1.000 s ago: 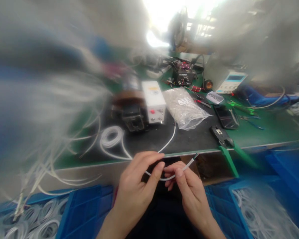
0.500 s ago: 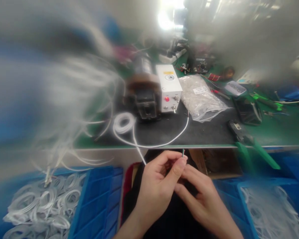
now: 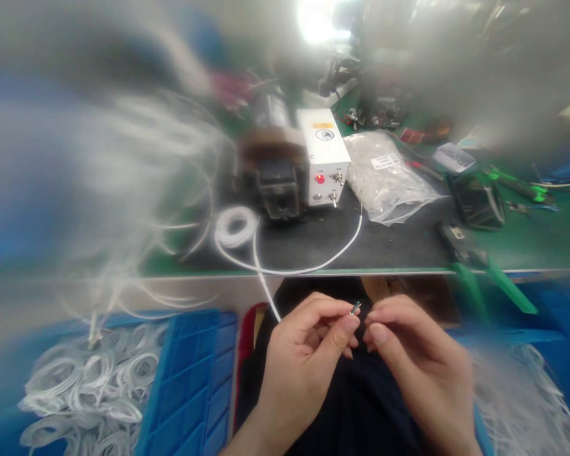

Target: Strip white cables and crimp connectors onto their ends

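Observation:
My left hand pinches the end of a white cable between thumb and forefinger. Thin coloured wire ends, dark green and pale, stick out just past the fingertips. Beside them, a small gap away, the thumb and fingers of my right hand are pressed together; whatever may be between them is too small to make out. From the left hand the cable runs up to a loose coil on the black mat, and its other end, with bared wires, curves round near the plastic bag.
A white box with a lit red lamp stands beside a dark machine. Right of it lie a clear bag of small parts and a green-handled tool overhanging the table edge. Blue crates with coiled cables flank my lap.
My right hand has moved off to the right, away from the left fingertips. The wire ends in my left hand now tilt rightward instead of pointing straight up. The view has shifted slightly.

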Demonstrator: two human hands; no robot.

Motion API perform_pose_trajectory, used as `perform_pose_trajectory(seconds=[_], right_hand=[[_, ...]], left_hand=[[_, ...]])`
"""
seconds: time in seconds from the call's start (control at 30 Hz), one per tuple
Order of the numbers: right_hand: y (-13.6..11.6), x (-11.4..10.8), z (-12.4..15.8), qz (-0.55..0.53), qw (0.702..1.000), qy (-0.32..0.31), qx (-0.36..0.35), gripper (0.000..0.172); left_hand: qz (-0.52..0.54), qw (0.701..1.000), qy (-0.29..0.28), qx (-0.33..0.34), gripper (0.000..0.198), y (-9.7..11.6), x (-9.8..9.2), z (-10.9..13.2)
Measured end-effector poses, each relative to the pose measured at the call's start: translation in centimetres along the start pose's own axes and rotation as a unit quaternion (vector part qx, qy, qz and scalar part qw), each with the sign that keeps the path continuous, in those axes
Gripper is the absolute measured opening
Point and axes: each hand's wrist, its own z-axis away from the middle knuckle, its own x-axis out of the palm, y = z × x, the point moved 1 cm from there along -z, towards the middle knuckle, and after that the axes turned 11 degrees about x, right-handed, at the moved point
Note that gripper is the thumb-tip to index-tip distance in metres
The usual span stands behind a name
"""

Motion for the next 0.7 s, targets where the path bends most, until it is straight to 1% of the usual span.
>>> perform_pose_trajectory(seconds=[0.07,0.17,0.27,0.37,0.5,0.7], right_hand=[[0.1,0.1,0.0,0.005,1.0,0.003,-0.003,0.014],[0.2,0.3,-0.1,0.012,1.0,-0.007,-0.006,0.015],[0.0,0.7,-0.2,-0.001,0.998,-0.054,-0.008,0.014],[-0.5,1.2,-0.3,-0.014,0.996,-0.085,-0.019,0.012],[-0.9,1.7,-0.4,-0.018,0.997,-0.063,-0.039,0.013],[-0.6,2.4,-0.3,0.015,0.997,-0.052,-0.052,0.013]], left_hand=[[-0.049,0.997,0.002,0.054,0.009,0.2,-0.1,0.0],[-0.129,0.984,0.002,0.126,0.015,0.8,-0.2,0.0],[-0.169,0.973,-0.001,0.157,0.02,1.5,0.0,0.1],[-0.169,0.972,-0.01,0.163,0.022,2.1,0.3,0.2],[-0.156,0.977,0.0,0.148,0.016,2.2,0.5,0.2],[-0.131,0.986,0.017,0.099,0.013,1.3,-0.1,0.3]])
